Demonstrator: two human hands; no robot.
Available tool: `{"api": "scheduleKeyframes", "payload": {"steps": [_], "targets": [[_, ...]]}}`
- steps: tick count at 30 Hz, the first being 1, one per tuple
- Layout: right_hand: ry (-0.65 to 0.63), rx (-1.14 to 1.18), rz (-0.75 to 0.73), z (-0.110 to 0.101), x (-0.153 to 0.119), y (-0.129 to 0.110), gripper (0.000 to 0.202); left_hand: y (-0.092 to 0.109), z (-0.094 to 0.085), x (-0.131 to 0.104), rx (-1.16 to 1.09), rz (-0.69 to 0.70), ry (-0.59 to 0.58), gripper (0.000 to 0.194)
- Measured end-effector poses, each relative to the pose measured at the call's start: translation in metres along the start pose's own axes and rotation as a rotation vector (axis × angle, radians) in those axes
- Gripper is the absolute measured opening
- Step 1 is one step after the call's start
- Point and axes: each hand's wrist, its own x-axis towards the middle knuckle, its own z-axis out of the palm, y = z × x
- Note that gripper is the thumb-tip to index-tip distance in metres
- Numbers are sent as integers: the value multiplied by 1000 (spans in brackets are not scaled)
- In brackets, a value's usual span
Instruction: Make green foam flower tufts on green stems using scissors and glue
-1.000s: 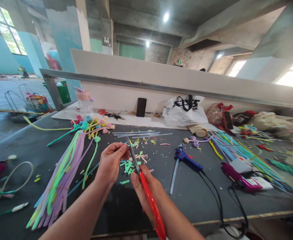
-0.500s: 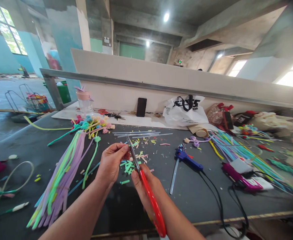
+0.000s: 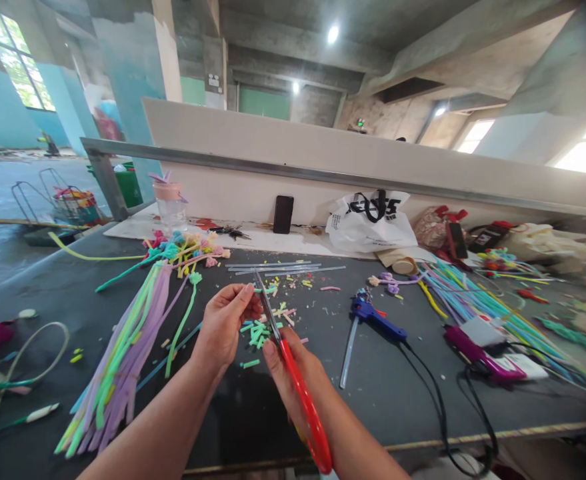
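My left hand (image 3: pixel 225 323) pinches a small green piece (image 3: pixel 259 290) between thumb and fingers, beside the scissor blades. Wrapped round the red-handled scissors (image 3: pixel 300 393) is my right hand (image 3: pixel 297 373); the blades point up and left, against the green piece. Cut green pieces (image 3: pixel 259 333) lie on the table just below the blades. Left of my left hand rests a bundle of purple and green pipe cleaners (image 3: pixel 117 353). A green stem with a knotted top (image 3: pixel 185 320) lies between the bundle and my left wrist.
A blue glue gun (image 3: pixel 377 319) with a cable lies to the right. Clear sticks (image 3: pixel 293 267) lie behind the scraps. A black phone (image 3: pixel 283 215) leans on the back panel, near a white bag (image 3: pixel 367 223). More pipe cleaners (image 3: pixel 497 313) spread at right.
The thumb and fingers of my left hand have shifted slightly up, and more of the green piece shows at the blades. My right hand and the scissors have hardly moved.
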Motion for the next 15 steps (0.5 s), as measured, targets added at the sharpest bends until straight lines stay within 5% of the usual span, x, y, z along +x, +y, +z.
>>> {"api": "scheduleKeyframes", "payload": {"steps": [15], "targets": [[-1,48,-1,4,0,1,35,-3,0,1,75,19,24,17]]}}
